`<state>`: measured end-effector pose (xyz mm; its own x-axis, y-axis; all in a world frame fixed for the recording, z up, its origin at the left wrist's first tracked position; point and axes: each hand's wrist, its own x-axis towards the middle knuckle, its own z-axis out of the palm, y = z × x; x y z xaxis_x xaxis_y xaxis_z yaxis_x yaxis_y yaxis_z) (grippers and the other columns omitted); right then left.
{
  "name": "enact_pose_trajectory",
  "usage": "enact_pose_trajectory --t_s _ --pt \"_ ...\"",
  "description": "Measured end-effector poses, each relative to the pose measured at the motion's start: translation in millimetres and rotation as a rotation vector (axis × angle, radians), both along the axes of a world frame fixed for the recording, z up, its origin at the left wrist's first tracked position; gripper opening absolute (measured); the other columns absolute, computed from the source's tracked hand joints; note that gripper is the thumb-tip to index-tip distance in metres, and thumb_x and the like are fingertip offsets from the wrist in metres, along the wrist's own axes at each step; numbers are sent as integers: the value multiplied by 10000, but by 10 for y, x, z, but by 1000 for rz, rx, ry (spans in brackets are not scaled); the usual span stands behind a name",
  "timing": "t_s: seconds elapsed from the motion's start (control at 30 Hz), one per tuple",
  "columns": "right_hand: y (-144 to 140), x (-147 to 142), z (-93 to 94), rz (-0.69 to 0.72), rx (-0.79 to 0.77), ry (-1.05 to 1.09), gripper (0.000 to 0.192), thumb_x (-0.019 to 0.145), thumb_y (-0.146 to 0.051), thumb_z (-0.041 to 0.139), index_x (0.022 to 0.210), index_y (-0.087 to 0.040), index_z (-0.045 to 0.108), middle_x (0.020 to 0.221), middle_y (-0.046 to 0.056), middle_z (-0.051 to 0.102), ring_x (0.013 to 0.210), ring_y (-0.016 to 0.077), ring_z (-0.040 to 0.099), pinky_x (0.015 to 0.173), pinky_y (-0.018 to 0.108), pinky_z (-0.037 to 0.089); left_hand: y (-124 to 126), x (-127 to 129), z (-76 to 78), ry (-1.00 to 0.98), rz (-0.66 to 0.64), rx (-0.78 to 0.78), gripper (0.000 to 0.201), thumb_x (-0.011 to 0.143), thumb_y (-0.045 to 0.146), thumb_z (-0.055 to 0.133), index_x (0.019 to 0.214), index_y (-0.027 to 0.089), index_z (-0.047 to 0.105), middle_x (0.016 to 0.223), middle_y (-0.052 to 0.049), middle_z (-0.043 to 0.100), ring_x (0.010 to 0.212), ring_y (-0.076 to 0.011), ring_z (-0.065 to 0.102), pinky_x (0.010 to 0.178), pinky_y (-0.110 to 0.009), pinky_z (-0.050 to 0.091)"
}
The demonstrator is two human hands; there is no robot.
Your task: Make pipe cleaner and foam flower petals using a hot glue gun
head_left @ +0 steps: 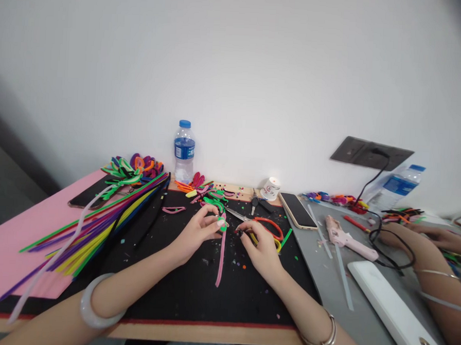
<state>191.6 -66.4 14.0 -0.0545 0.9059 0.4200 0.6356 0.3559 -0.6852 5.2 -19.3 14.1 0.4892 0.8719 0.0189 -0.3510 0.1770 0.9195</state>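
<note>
On the left of the desk point(38, 224) a fan of long pipe cleaners point(96, 227) in purple, yellow and green lies across pink foam sheet and black mat. Behind it stands a water bottle point(184, 150). At the centre, the person's left hand point(196, 232) pinches the top of a pink pipe cleaner stem point(221, 259), fingertips closed on a small green piece there; the stem trails down the mat towards the person. Just beside it, the right hand point(261, 249) pinches a small dark bit against the same spot. This looks like the joining step, calling for steady, fine twisting. Further right lie scissors point(238, 214), a phone point(298, 210), a pink glue gun point(346, 240) and a co-worker's arm point(430, 265).
</note>
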Motion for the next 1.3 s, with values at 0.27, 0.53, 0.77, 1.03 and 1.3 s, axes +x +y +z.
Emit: enact_pose_trajectory --t_s 0.27,0.53,0.77,1.03,1.3 --pt "-86 -108 5 161 -53 24 210 720 -128 594 899 -206 518 775 -12 581 664 123 540 647 247 451 -63 42 8 -166 -74 -169 226 780 254 638 908 238 453 832 21 589 735 -86 565 691 -215 444" --pt "-94 -173 -68 102 -106 -25 211 687 -167 612 686 -215 406 581 -73 416 499 86 412 485 194 349 -98 94 4 -119 -72 -95 251 764 261 658 902 234 450 757 38 577 690 -81 545 654 -200 419" --pt "-103 -202 -85 89 -105 -79 167 734 -185 583 705 -214 421 590 -62 430 502 91 422 489 194 336 -97 113 -10 -67 -58 -7 236 795 264 623 915 227 423 824 21 582 668 -73 530 628 -196 408" --pt "-127 -180 -66 42 -28 -5 25 821 -204 468 799 -216 470 634 -37 489 506 104 438 494 206 341 -113 121 28 -6 -26 49 383 749 285 661 1026 243 399 881 15 564 586 -55 515 585 -201 421" --pt "-140 -166 10 34 -7 -1 72 846 -186 435 850 -203 505 681 -18 517 559 119 469 541 221 355 -109 106 -7 142 71 252 339 718 223 666 1007 199 490 992 -37 562 667 -97 563 625 -233 458"
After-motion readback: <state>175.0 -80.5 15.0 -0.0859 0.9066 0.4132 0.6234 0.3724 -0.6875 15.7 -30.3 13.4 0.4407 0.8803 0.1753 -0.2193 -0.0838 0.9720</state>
